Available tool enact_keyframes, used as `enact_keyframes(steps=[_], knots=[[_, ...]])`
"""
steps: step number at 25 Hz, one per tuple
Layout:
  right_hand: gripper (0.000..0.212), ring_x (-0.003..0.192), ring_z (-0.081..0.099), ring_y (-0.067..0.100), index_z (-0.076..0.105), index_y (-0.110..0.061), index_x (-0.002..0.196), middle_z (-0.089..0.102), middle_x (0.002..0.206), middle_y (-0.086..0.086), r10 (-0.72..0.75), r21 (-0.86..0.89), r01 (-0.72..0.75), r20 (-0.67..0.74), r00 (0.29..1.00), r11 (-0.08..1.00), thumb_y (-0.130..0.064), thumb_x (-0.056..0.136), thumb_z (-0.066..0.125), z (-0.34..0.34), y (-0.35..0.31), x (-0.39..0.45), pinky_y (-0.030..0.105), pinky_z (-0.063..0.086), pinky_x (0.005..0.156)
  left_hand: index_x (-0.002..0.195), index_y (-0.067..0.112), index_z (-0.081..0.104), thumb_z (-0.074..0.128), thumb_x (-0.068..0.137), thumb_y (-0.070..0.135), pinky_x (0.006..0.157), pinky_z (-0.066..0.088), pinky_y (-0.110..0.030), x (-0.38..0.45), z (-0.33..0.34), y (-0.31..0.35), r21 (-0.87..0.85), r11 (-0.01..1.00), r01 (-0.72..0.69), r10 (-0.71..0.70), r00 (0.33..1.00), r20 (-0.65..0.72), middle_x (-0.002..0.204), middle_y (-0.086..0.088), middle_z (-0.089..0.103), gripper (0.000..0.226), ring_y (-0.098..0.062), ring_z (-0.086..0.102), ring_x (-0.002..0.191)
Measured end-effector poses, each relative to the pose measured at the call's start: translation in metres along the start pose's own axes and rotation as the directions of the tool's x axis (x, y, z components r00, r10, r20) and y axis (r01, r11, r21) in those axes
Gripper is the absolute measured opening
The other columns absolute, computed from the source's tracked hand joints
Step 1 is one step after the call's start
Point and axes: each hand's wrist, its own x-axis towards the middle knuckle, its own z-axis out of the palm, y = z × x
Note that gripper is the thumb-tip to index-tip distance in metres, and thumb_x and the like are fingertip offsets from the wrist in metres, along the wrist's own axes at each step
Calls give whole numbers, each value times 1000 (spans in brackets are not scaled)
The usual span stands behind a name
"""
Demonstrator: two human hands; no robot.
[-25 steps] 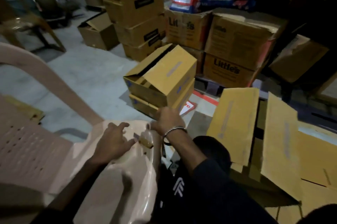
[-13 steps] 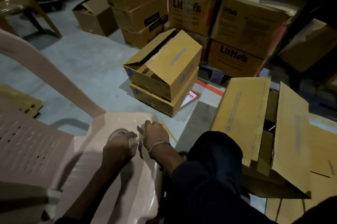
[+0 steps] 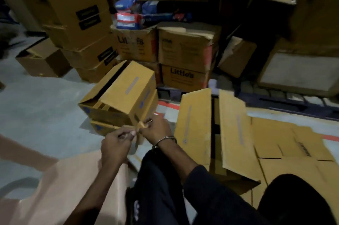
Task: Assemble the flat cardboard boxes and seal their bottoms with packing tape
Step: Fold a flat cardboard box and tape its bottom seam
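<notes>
Pinching at frame centre, both hands work the tape (image 3: 142, 125): left hand (image 3: 115, 144) holds it, right hand (image 3: 157, 129) apparently peels its end, box (image 3: 198, 129) waiting right.

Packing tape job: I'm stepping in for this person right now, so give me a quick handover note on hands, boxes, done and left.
Left hand and right hand are raised together over the lap, both pinching a small tan piece, apparently the packing tape end; the roll itself is not clearly visible.
Open box stands to the right, flaps spread, unsealed.
Two assembled boxes are stacked on the floor ahead.
Flat cardboard lies to the far right.
Left: free the tape, close and seal the open box, then assemble the flats.
</notes>
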Motion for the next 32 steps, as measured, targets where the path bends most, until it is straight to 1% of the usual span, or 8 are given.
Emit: enact_keyframes(steps=[3,9,14,17,21,25,29,32], knots=[[14,84,70,19,78,-20,85,72,82,-2,74,66,-62,-204,976,996,-28,77,86,-83,29,9,30,53,71,87,31,78,77,93,25,76,56,-37,18,59,61,-125,988,-88,99,992,84,87,13,76,9,-5,69,86],[27,70,73,14,73,-24,72,75,72,-8,369,213,-306,-414,832,928,-36,65,95,-205,157,16,37,63,72,89,28,79,78,93,29,81,52,-34,26,176,107,-256,967,9,68,955,290,96,9,77,4,-16,70,95],[26,84,71,18,72,-23,78,75,84,-5,493,270,-413,-427,758,870,-38,73,92,-218,262,16,34,58,79,90,27,79,77,93,30,83,51,-28,8,241,97,-290,930,227,-88,902,424,99,13,78,4,-12,69,102],[28,74,71,19,68,-20,77,74,73,-3,532,326,-427,-400,746,843,-42,80,85,-197,309,20,36,57,74,93,30,80,76,95,34,87,52,-32,7,262,85,-272,922,275,-122,873,472,99,17,78,6,-5,69,102],[42,65,60,26,58,-14,77,63,66,5,395,104,-399,-500,770,911,-49,100,60,-163,343,19,39,46,58,92,29,80,75,95,33,83,50,-29,12,280,87,-238,893,382,-236,848,475,96,18,78,7,-6,67,104],[45,82,55,29,63,-13,85,60,80,8,200,-307,-400,-520,831,864,-46,108,44,-142,351,29,40,44,72,96,27,79,74,95,32,90,50,-35,8,290,99,-249,868,429,-238,801,549,96,21,78,8,-9,69,104],[59,85,65,31,72,-18,97,68,90,7,233,-491,-436,-421,877,754,-51,108,25,-151,353,47,34,39,65,99,33,78,75,94,36,85,49,-38,5,300,98,-180,856,484,-260,705,661,99,12,79,7,-20,71,103],[61,85,66,35,75,-17,95,71,92,11,343,-464,-456,-311,887,760,-59,105,32,-169,354,54,36,43,65,110,42,72,81,86,40,82,48,-37,4,309,85,-95,874,476,-261,626,735,111,5,77,25,-24,68,108]])
